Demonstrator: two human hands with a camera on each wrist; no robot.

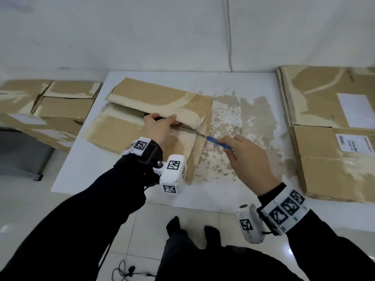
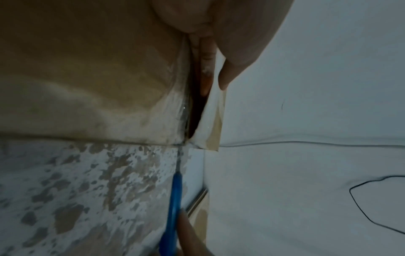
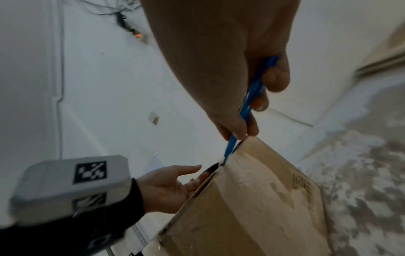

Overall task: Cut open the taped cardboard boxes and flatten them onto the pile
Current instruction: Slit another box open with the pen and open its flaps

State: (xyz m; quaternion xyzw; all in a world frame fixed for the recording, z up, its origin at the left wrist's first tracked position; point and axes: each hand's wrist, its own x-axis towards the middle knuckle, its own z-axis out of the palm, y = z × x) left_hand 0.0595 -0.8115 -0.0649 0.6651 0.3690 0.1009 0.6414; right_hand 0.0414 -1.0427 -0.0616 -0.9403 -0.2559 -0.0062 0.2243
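Note:
A brown taped cardboard box [image 1: 142,116] lies on the white table [image 1: 223,191], its top seam split open. My left hand [image 1: 160,126] has its fingers tucked into the gap and its thumb over the far flap [image 1: 160,98], gripping that flap's edge. My right hand [image 1: 247,159] pinches a blue-handled knife [image 1: 218,141]; the blade tip sits at the box's right top edge, where the seam ends. In the left wrist view the knife [image 2: 173,207] points at the seam corner [image 2: 190,140]. In the right wrist view the knife [image 3: 247,107] meets the box [image 3: 252,199] at its corner.
A pile of flattened boxes [image 1: 332,128] lies at the table's right. More taped boxes [image 1: 50,106] sit to the left, off the table. Torn cardboard residue [image 1: 233,122] marks the table beside the box. A cable [image 1: 230,37] runs down the wall behind.

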